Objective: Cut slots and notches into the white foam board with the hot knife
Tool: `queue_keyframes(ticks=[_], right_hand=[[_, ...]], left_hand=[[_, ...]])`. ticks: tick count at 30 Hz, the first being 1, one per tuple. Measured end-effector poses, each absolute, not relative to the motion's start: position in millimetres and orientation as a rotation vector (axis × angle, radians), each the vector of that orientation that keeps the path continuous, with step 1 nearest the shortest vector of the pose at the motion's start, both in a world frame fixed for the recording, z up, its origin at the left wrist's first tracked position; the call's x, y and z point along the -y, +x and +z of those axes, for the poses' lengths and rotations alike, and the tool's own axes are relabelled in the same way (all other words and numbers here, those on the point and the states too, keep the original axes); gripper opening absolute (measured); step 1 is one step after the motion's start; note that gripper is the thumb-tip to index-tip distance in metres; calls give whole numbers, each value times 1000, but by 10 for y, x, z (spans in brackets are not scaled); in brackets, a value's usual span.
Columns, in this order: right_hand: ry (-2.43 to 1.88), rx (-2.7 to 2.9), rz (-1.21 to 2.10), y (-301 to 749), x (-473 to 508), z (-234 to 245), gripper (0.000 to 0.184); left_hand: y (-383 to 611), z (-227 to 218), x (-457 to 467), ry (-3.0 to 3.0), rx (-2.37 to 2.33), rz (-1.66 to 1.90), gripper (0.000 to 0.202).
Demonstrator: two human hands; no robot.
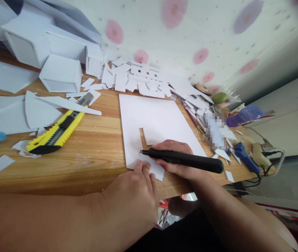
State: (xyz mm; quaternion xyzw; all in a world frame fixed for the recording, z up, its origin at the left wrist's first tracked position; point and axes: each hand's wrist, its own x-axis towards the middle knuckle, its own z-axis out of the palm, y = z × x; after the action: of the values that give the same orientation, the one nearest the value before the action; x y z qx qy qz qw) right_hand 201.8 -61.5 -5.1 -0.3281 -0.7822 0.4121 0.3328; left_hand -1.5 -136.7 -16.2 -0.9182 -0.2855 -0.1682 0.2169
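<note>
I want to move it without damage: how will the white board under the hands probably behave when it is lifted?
The white board is probably fairly stiff, since it lies flat with crisp edges. It is likely light for its size, because it looks thin. It may bend more easily beside the narrow gap, where wood shows through.

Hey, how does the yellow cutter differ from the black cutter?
The yellow cutter lies among scraps on the table; the black cutter is held in the right hand. The yellow cutter shows a broad blade; the black cutter shows only a small tip. Both are long and straight.
</note>
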Motion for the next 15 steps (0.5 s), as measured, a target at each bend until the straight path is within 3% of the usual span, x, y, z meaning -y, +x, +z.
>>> queue_keyframes(ticks=[15], right_hand=[[-869, 2193, 964, 1992, 606, 30, 25]], left_hand=[[-25, -178, 1372, -2568, 779, -449, 34]])
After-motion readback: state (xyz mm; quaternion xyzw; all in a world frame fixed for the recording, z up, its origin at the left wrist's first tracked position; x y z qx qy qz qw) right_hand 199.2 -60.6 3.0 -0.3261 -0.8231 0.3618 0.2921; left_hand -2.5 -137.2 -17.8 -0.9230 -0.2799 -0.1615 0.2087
